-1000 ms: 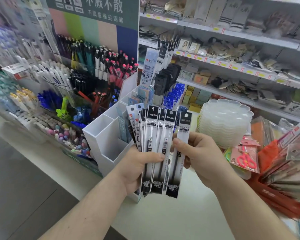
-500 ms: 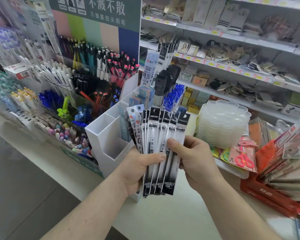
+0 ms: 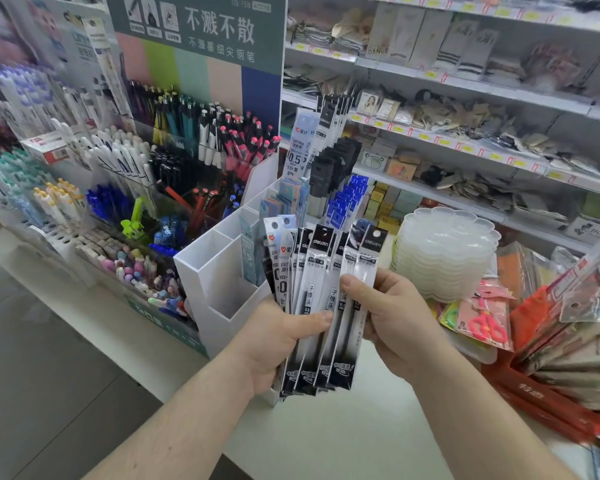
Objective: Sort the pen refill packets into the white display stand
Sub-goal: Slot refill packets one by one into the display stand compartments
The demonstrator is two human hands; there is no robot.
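A fan of several long black-and-clear pen refill packets (image 3: pixel 321 299) stands upright in front of me. My left hand (image 3: pixel 278 337) grips the fan from the left, thumb across the front. My right hand (image 3: pixel 392 317) pinches the rightmost packets, thumb on their clear middle. Just behind and left of them is the white display stand (image 3: pixel 219 275), a stepped box with open compartments. Its near compartments hold nothing I can see. Farther compartments hold blue, black and pale refill packets (image 3: pixel 329 181).
A pen display rack (image 3: pixel 174 150) with a green sign fills the left. A stack of clear scalloped trays (image 3: pixel 444 258) sits to the right, with scissors packs (image 3: pixel 482 323) and a red tray of packets (image 3: pixel 551 393) beyond. Shelves of goods line the back.
The rightmost packet, held apart by my right hand a second ago, has been drawn in against the fan. Both hands rose slightly and the fan has closed up.
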